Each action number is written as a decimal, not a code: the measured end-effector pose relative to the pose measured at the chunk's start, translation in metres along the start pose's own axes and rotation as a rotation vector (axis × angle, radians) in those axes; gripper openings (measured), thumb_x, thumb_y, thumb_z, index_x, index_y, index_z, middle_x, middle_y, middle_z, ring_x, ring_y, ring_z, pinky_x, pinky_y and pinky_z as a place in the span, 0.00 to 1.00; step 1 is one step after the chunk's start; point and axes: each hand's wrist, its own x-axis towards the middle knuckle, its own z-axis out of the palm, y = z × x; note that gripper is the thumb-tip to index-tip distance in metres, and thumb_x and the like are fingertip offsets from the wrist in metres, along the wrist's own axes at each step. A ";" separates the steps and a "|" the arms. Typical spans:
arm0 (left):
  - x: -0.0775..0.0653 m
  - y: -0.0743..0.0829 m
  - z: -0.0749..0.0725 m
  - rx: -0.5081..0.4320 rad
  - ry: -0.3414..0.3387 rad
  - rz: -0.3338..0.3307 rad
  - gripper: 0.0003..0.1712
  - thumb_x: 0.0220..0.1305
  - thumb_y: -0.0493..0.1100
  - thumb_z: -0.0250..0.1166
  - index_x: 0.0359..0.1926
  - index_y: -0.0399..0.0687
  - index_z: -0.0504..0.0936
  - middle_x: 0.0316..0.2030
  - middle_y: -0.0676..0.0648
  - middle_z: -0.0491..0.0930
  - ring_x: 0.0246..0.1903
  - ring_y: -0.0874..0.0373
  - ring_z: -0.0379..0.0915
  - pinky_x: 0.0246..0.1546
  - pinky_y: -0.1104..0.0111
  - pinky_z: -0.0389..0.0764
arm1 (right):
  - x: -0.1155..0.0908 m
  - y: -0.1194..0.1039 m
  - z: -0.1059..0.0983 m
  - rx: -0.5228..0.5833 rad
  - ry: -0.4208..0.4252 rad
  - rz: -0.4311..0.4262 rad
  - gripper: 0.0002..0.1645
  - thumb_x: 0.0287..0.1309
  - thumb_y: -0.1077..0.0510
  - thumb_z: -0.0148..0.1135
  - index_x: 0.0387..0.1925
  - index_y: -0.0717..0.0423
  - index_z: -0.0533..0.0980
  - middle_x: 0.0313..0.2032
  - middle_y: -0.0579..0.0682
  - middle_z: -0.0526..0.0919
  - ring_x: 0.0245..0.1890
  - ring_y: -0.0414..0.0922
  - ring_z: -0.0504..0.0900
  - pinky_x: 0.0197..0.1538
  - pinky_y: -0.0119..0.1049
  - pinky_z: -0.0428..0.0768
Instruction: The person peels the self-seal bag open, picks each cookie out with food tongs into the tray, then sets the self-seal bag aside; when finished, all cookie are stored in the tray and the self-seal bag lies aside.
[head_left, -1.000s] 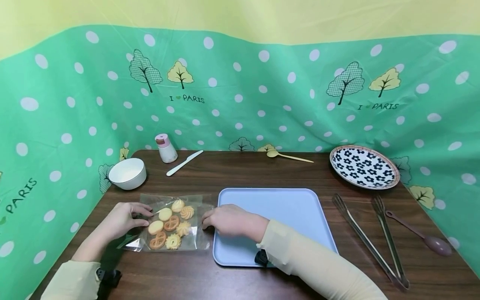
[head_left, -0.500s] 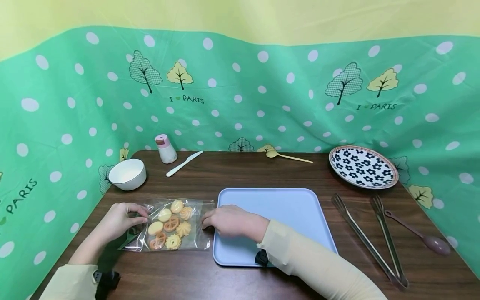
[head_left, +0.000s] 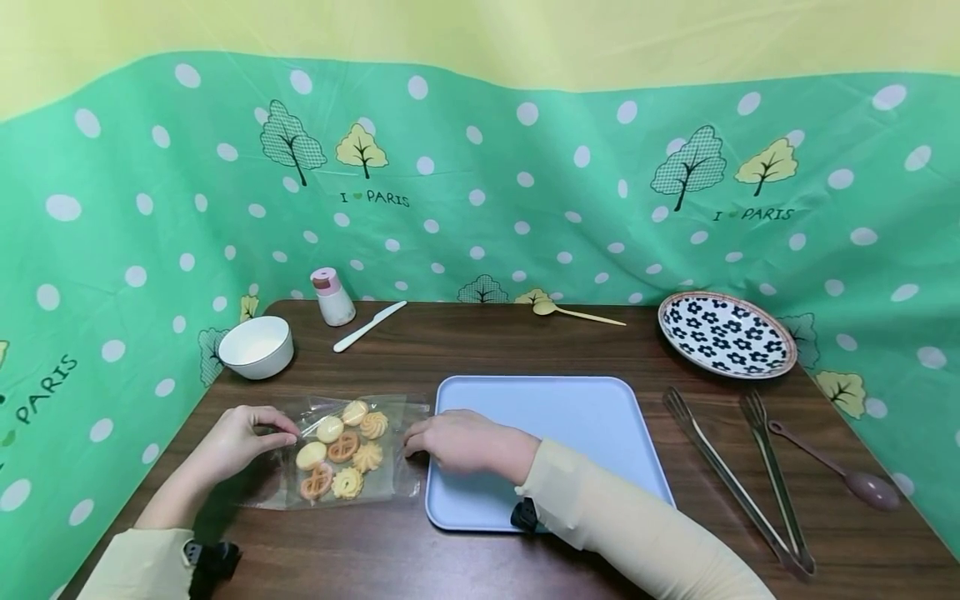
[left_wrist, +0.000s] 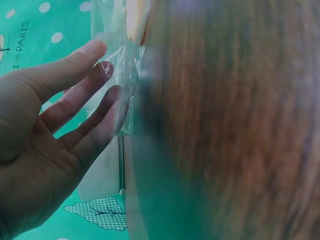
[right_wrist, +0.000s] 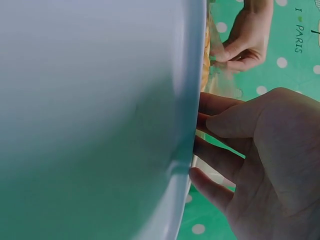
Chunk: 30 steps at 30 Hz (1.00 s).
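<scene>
A clear plastic bag (head_left: 401,482) lies on the table left of centre, with several cookies (head_left: 343,447) showing through it, some of them pretzel-shaped. My left hand (head_left: 242,442) pinches the bag's left end between thumb and fingers; the left wrist view shows thin film (left_wrist: 122,62) at those fingertips. At the bag's right edge is my right hand (head_left: 459,442), its thumb and forefinger pinching there, while the forearm crosses the light blue tray (head_left: 570,417). In the right wrist view the tray's rim hides that hand's fingertips.
Behind the bag stand a white bowl (head_left: 256,350) and a white shaker with a pink cap (head_left: 333,298), near a white knife (head_left: 369,327). A yellow spoon (head_left: 581,314) lies at the back. To the right are a flower-patterned plate (head_left: 727,335), metal tongs (head_left: 738,483) and a brown spoon (head_left: 870,490).
The bag's left end has shifted and crinkled under my left hand, and its film now lies flatter. My right hand has stayed in place.
</scene>
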 end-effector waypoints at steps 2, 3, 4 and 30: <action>0.000 -0.001 -0.001 -0.003 -0.005 -0.004 0.02 0.54 0.45 0.70 0.28 0.56 0.85 0.29 0.59 0.83 0.31 0.69 0.75 0.31 0.72 0.76 | 0.000 0.000 -0.001 0.003 -0.005 0.005 0.28 0.56 0.67 0.53 0.55 0.40 0.76 0.58 0.37 0.75 0.59 0.34 0.73 0.54 0.34 0.74; 0.000 -0.001 -0.001 -0.001 -0.009 -0.008 0.02 0.55 0.46 0.70 0.28 0.55 0.85 0.29 0.59 0.82 0.31 0.69 0.75 0.31 0.72 0.76 | 0.001 0.000 -0.001 0.005 -0.009 0.008 0.28 0.57 0.67 0.52 0.55 0.40 0.76 0.58 0.37 0.75 0.59 0.34 0.72 0.55 0.33 0.74; 0.000 -0.001 -0.001 -0.001 -0.012 -0.012 0.02 0.56 0.46 0.69 0.28 0.55 0.84 0.29 0.59 0.82 0.32 0.69 0.75 0.32 0.71 0.76 | 0.001 0.000 -0.001 0.007 -0.011 0.010 0.28 0.57 0.67 0.52 0.55 0.40 0.76 0.59 0.37 0.75 0.59 0.34 0.72 0.55 0.33 0.74; -0.003 -0.002 0.002 -0.055 0.023 -0.005 0.06 0.58 0.37 0.66 0.30 0.54 0.79 0.32 0.54 0.79 0.36 0.68 0.75 0.33 0.71 0.75 | -0.243 0.036 -0.028 0.155 0.530 0.632 0.22 0.55 0.61 0.64 0.52 0.58 0.75 0.50 0.54 0.79 0.52 0.53 0.76 0.52 0.53 0.73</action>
